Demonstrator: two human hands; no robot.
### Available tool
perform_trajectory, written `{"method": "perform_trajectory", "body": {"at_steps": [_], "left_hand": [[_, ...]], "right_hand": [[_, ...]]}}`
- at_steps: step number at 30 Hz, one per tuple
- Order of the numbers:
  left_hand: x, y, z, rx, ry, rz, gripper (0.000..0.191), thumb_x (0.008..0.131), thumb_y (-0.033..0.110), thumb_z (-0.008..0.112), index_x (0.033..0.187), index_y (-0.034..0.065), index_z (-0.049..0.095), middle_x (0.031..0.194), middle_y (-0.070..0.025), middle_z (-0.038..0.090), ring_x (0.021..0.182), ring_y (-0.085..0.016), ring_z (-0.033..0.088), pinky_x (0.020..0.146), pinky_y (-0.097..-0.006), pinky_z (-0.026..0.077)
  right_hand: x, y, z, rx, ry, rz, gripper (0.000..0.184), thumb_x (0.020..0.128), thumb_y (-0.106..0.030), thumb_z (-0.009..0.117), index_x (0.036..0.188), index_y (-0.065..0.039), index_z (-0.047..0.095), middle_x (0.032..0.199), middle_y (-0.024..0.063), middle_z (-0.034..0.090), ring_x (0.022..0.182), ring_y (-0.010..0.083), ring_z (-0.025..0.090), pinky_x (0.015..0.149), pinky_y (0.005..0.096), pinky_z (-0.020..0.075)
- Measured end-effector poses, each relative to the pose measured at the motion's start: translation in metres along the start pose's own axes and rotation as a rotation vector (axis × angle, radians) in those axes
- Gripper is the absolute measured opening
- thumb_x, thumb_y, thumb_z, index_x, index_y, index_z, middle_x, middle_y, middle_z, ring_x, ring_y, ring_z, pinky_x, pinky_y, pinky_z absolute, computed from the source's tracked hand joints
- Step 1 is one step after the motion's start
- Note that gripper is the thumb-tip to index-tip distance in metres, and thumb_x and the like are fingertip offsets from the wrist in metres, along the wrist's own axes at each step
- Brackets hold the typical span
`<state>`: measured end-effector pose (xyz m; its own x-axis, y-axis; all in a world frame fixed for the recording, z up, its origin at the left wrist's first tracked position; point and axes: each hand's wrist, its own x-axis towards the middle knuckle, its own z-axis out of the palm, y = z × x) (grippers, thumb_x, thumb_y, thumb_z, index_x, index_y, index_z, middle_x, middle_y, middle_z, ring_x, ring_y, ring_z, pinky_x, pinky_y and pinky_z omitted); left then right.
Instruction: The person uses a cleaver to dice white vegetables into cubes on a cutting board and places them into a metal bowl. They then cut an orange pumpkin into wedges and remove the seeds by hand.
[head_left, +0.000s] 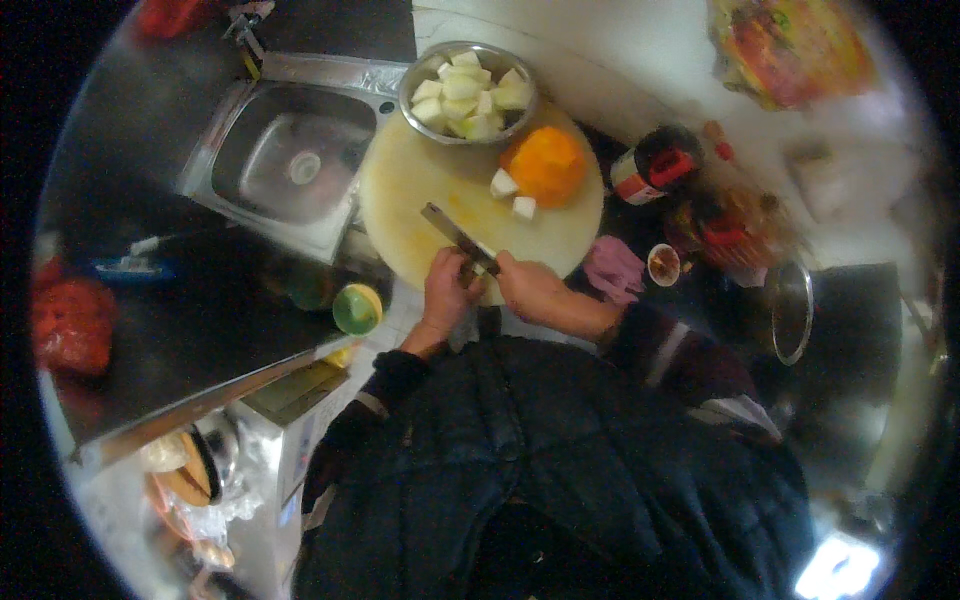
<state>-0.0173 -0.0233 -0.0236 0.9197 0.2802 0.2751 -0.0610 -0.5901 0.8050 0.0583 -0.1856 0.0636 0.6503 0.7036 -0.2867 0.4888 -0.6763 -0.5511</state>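
Observation:
A kitchen knife (454, 231) is held by my right hand (534, 291) near the front edge of a round cutting board (405, 172), its blade pointing up and left. Close against the knife, my left hand (448, 285) has curled fingers around a small pale piece, mostly hidden. Two white chunks (524, 208) lie on the board beside a mound of orange pieces or a peeled orange item (551, 165); the blur hides which. At the board's back edge stands a metal bowl (403, 97) filled with pale, cut chunks (461, 88).
A steel sink (300, 142) is at the left. Near the board's left front stands a green cup (358, 309). A pink cloth (615, 266), a small cup with reddish contents (664, 265) and a red-labelled jar (652, 169) sit to the right.

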Motion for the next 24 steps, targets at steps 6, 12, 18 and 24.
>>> {"method": "perform_trajectory", "body": {"at_steps": [6,12,18,24], "left_hand": [[0.001,0.012,-0.008,0.027,-0.097,-0.075,0.038,0.070,0.005,0.078,0.103,0.0022,0.059,0.106,-0.0156,0.055,0.094,-0.035,0.060,0.080,-0.0389,0.053],[0.028,0.005,-0.020,0.131,-0.174,0.294,0.040,0.069,0.003,0.074,0.106,0.0037,0.058,0.118,-0.0183,0.054,0.107,-0.037,0.057,0.089,-0.0408,0.051],[0.028,0.004,-0.012,-0.021,-0.336,0.038,0.041,0.068,0.005,0.075,0.106,0.0037,0.060,0.121,-0.0185,0.054,0.115,-0.040,0.053,0.099,-0.0444,0.046],[0.030,0.009,-0.009,0.072,-0.232,0.160,0.040,0.068,0.007,0.077,0.104,0.0030,0.061,0.116,-0.0176,0.056,0.110,-0.039,0.054,0.096,-0.0434,0.048]], "right_hand": [[-0.035,0.013,-0.037,0.018,0.016,0.159,0.019,0.095,-0.018,0.053,0.103,-0.002,0.047,0.082,0.0311,0.063,0.079,0.0514,0.062,0.068,0.0599,0.0467],[-0.055,0.033,-0.037,0.085,-0.063,0.219,0.023,0.095,-0.023,0.052,0.104,-0.002,0.048,0.080,0.0272,0.065,0.078,0.0483,0.064,0.068,0.0586,0.0481],[-0.061,0.032,-0.036,0.138,-0.057,0.203,0.023,0.092,-0.020,0.057,0.104,-0.002,0.048,0.080,0.0249,0.065,0.078,0.0446,0.066,0.068,0.0557,0.0497],[-0.057,0.022,-0.044,0.035,-0.090,0.155,0.023,0.091,-0.016,0.055,0.105,0.000,0.048,0.087,0.0276,0.066,0.085,0.0486,0.064,0.073,0.0574,0.0493]]}}
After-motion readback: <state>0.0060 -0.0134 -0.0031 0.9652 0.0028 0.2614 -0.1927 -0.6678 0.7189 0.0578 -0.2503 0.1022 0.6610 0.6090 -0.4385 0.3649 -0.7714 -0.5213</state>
